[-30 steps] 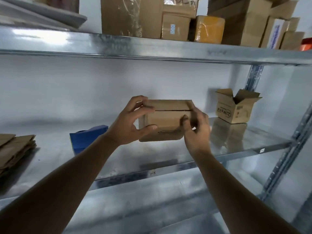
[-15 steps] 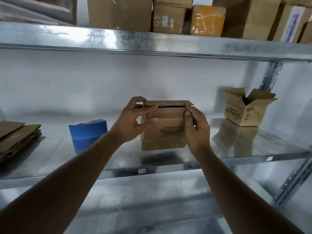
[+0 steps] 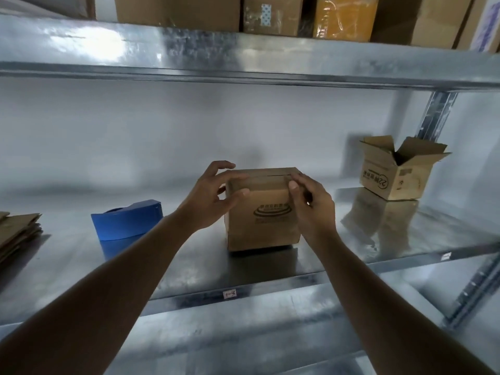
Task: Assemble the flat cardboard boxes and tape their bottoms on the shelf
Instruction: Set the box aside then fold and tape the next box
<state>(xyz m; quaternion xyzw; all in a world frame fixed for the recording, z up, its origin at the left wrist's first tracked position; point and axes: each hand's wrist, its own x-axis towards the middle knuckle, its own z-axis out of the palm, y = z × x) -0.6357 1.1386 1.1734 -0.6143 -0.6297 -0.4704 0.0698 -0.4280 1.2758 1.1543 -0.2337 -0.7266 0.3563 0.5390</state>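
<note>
Small brown cardboard box with a dark oval logo on its near face (image 3: 259, 212) stands upright on the galvanised metal shelf (image 3: 270, 269), near the front edge, roughly centre. Its upward flaps are folded closed; a thin dark seam shows along the top. Left hand (image 3: 208, 201) sits at the box's upper left corner: thumb pressed on the near face close to the top edge, fingers curved over the top, index finger lifted clear above it. A loose, half-open hold rather than a tight grip. Right hand (image 3: 311, 204) is at the upper right corner, thumb on the near face, fingers wrapped round the right side; cannot tell how firmly they press. Blue plastic tape dispenser with a serrated edge (image 3: 127, 221) stands on the same shelf left of the box, apart from it. Stack of flat brown cardboard blanks (image 3: 17, 234) lies at the far left edge. A second small brown cardboard box with open flaps and printed "22" mark (image 3: 395, 171) stands well to the right, near the steel upright post (image 3: 435, 115). Handwritten white label (image 3: 230, 294) is stuck on the shelf's front lip. Upper shelf carries several brown cartons (image 3: 178, 9) and one yellow wrapped parcel (image 3: 345, 16).
</note>
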